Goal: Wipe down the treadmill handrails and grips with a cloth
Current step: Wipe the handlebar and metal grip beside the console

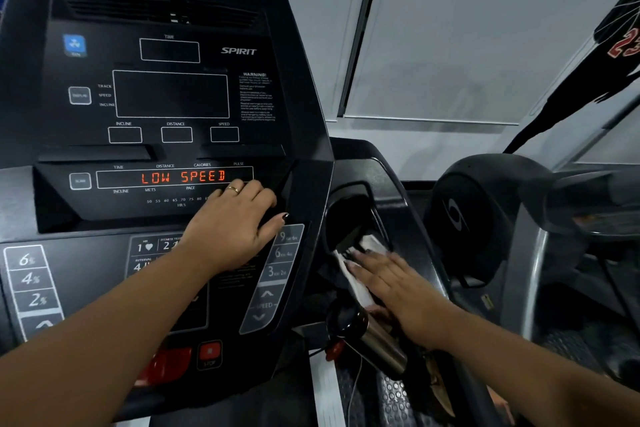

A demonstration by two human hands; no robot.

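A white cloth (356, 279) is pressed flat under the right hand (394, 282) on the right side of the treadmill console (304, 156), at the near rim of the cup pocket (349, 215); the fingers are extended, not curled, so the cloth is held by downward pressure rather than by a closed grasp, a hold judged suited to wiping a broad moulded surface. The left hand (235, 222) is laid open, palm down, on the lower right of the display panel, gripping nothing; it is judged to serve as a brace while the reach is made to the right. A ring (232, 189) is worn on it. The readout (183, 177) shows LOW SPEED. Speed keys (282, 253) lie just beside the left thumb, and a red stop button (209, 352) sits at the console's near edge; accidental presses are a risk. A steel grip (377, 340) lies just below the right hand, near the wrist, seemingly next in line for wiping. A red clip (334, 350) with a thin cord hangs near it and may snag the cloth. Further right a second machine (485, 218) is parked, and a dark jersey (616, 45) hangs at the upper right corner, well apart from the work.
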